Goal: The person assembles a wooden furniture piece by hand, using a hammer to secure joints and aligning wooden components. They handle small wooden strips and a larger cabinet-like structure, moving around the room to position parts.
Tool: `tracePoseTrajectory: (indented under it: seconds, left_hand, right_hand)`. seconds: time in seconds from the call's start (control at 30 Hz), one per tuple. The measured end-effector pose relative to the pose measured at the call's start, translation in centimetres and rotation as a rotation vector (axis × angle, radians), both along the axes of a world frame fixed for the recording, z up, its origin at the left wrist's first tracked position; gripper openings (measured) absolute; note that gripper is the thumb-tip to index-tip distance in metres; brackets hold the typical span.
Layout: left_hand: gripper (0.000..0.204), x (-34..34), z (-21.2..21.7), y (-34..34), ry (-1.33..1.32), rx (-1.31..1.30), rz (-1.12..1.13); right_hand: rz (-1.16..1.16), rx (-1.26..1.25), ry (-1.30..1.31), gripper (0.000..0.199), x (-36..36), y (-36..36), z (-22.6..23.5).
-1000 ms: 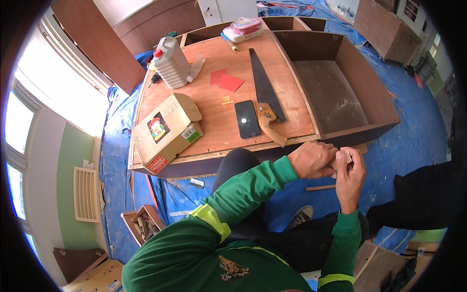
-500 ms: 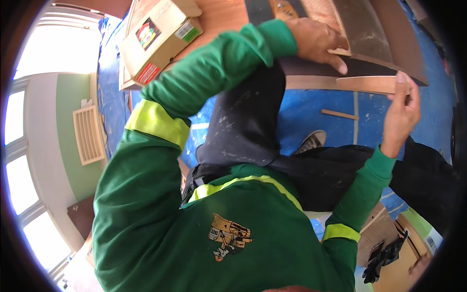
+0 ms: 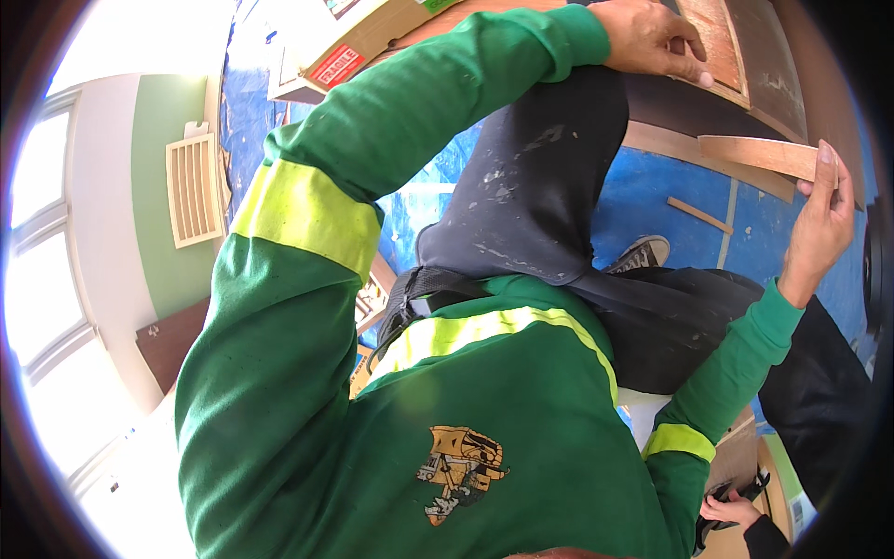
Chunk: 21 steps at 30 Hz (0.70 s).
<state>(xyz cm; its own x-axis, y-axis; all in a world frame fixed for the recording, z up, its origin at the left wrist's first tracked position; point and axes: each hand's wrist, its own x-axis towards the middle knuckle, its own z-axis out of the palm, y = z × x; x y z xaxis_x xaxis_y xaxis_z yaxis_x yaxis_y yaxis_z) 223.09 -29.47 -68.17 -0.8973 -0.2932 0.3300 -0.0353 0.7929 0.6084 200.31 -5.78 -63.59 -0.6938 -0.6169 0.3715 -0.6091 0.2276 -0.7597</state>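
My right hand point(image 3: 821, 222) pinches one end of a thin, flat wood strip point(image 3: 759, 155) between thumb and fingers. The strip's free end reaches left, just in front of a dark brown wooden panel point(image 3: 675, 110). My left hand point(image 3: 652, 39) is above that panel at the top of the view, fingers loosely bent and thumb apart, with nothing visible in it. Close to its fingertips is a reddish-brown, light-edged recess point(image 3: 715, 42) in the woodwork.
A cardboard box point(image 3: 377, 42) rests on the wooden surface at upper left. A small wood stick point(image 3: 699, 214) lies on the blue floor sheeting point(image 3: 643, 200) near my shoe point(image 3: 643, 253). Another person's hand point(image 3: 734, 511) shows at lower right. A louvred cream vent point(image 3: 194, 191) stands by the left wall.
The view has shifted, so most things sit farther right. My left hand's fingers are more bent. My right hand still holds the strip. The other person's hand shows more fully.
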Motion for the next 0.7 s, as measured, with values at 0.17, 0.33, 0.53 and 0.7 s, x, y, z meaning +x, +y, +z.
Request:
tracePoseTrajectory:
  seconds: [0.17,0.33,0.53,0.7]
  left_hand:
    - [0.052,0.3,0.0,-0.1,-0.025,0.102,0.044]
    - [0.048,0.2,-0.3,-0.1,0.078,0.035,0.126]
    - [0.045,10.1,4.2,5.8,0.436,0.245,0.337]
    - [0.053,30.9,4.4,16.6,-0.665,0.473,0.373]
  right_hand:
    - [0.012,0.018,-0.009,0.041,-0.1,-0.1,-0.1]
    - [0.001,0.018,-0.014,0.041,-0.1,-0.3,0.0]
    - [-0.003,0.015,-0.018,0.041,-1.0,1.0,0.2]
    - [-0.029,-0.011,0.016,0.041,0.0,1.4,1.2]
